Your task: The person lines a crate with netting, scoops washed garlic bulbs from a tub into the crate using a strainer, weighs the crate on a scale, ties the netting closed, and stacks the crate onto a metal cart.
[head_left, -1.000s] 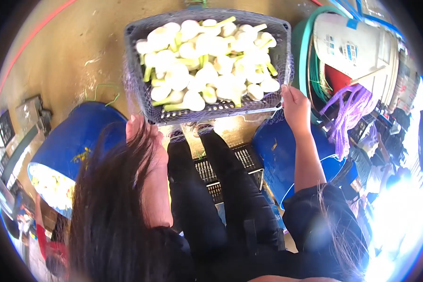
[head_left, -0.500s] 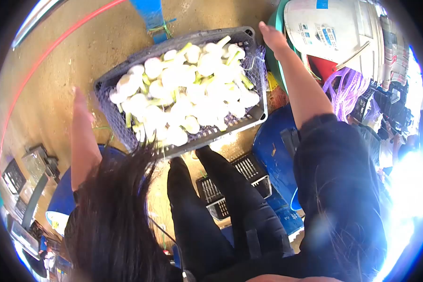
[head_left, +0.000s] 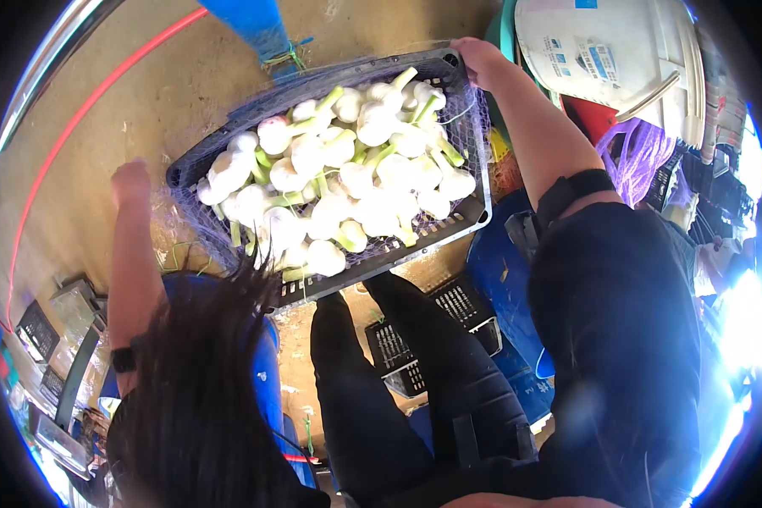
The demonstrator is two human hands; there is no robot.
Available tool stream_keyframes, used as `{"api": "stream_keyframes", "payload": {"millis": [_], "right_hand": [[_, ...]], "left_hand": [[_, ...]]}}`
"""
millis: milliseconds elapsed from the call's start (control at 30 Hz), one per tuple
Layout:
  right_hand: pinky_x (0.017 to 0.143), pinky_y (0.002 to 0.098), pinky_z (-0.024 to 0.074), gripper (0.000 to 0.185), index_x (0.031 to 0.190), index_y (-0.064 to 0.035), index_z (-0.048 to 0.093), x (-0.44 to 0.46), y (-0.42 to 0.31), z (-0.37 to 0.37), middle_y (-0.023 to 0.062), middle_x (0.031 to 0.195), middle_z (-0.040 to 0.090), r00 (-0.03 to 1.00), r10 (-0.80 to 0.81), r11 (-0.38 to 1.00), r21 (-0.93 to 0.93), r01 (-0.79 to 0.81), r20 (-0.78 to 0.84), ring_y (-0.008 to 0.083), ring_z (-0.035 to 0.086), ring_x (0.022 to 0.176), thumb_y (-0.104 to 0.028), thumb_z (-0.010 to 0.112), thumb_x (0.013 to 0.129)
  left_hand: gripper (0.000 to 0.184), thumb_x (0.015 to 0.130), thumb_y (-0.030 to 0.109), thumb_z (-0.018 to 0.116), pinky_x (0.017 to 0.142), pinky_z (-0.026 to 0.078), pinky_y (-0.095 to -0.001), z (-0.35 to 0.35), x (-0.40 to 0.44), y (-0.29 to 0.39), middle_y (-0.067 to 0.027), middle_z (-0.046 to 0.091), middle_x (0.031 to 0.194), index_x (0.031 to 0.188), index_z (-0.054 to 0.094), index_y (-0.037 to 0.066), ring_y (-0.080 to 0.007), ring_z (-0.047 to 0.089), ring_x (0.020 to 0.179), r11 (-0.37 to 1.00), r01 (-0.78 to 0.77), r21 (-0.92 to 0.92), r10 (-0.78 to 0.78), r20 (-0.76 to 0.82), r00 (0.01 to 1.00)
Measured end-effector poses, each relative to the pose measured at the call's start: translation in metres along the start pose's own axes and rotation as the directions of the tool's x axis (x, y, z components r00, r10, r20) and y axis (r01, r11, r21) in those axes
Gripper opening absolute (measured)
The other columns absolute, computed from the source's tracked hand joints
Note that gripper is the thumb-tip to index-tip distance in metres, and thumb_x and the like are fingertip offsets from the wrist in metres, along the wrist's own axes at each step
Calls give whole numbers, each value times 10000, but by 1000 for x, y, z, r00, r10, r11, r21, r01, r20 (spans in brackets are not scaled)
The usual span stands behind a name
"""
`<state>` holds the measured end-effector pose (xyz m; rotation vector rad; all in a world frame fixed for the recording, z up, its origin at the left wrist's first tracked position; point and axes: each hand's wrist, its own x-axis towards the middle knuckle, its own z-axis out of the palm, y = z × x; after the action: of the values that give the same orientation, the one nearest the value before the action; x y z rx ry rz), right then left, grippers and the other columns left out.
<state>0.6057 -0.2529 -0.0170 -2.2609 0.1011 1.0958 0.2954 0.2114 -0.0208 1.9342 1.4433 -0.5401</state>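
A dark plastic crate point(head_left: 381, 269), tilted in view, holds a heap of white bulbs point(head_left: 330, 173) with short green stems. Thin purple netting point(head_left: 196, 222) lies over its sides. At the crate's top right corner, my right hand point(head_left: 480, 61) is closed on the net's edge. My left hand point(head_left: 131, 182) is closed like a fist to the left of the crate, apart from its rim; whatever it holds is too small to see.
Below the crate are my legs and a black slotted crate point(head_left: 389, 343). Blue barrels point(head_left: 504, 275) stand on both sides. A white bucket point(head_left: 605, 59), a purple net bundle point(head_left: 639, 165) and a red hose point(head_left: 55, 161) are farther out.
Both hands left the crate's near edge and moved outward and up, opening, then closed. The crate appears lower and farther left, and turned slightly.
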Motion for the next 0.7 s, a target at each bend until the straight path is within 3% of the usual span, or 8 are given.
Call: {"api": "stream_keyframes", "payload": {"millis": [100,167,233,267,300,333,467,700], "right_hand": [[590,331,465,126,832,-79,511,-15,-35,14,24,642,509,969,88,887,460,29,-230,161,518,571,-138,412,885],[742,374,514,92,935,-60,455,-30,-53,2,70,708,542,927,162,632,757,165,-337,221,597,675,-93,383,888],[748,354,503,344,1154,-111,326,-27,-33,-12,130,955,523,930,108,618,756,214,-351,244,597,806,-168,486,855],[754,334,492,682,1374,-162,196,-26,-26,-16,190,1202,504,932,57,599,760,255,-357,267,598,937,-243,590,823],[716,365,511,86,860,-52,461,-70,-53,-5,71,689,525,855,58,511,751,418,-515,238,595,692,-130,430,879],[716,365,511,86,860,-52,461,-99,-43,1,71,689,525,859,59,512,754,411,-508,238,595,692,-130,430,879],[680,268,462,196,793,-3,527,-216,-2,43,90,772,590,730,-404,865,30,501,-551,141,572,719,-142,449,906],[779,243,463,133,931,-6,614,-294,18,56,107,926,647,606,-545,824,-236,515,-579,144,608,853,38,577,811]], "left_hand": [[257,877,218,399,665,494,-379,14,-32,15,-137,635,810,883,619,85,-307,623,730,877,-191,441,461,-657,597],[253,874,198,405,662,489,-367,5,-15,-14,-133,629,773,881,624,72,-311,614,700,752,-242,613,656,-658,370],[183,841,178,467,633,489,-346,-10,-48,-18,-81,634,798,874,640,128,-257,615,759,766,-182,616,636,-687,352],[199,859,183,448,629,481,-337,-14,-94,9,-97,620,781,847,623,88,-247,608,733,910,-304,283,409,-733,543],[233,877,188,428,625,473,-327,-14,-141,31,-113,607,764,820,606,49,-237,601,706,942,-322,-98,182,-657,732],[228,884,194,431,623,472,-323,-12,-156,16,-110,605,780,820,590,43,-220,599,696,934,-356,8,281,-631,723],[223,893,200,435,602,473,-317,39,-194,-30,-102,604,794,808,565,40,-202,597,666,821,-532,207,552,-524,648],[221,899,200,440,560,478,-315,72,-223,-106,-89,609,790,779,543,46,-201,596,616,542,-717,438,794,-547,265]]}}
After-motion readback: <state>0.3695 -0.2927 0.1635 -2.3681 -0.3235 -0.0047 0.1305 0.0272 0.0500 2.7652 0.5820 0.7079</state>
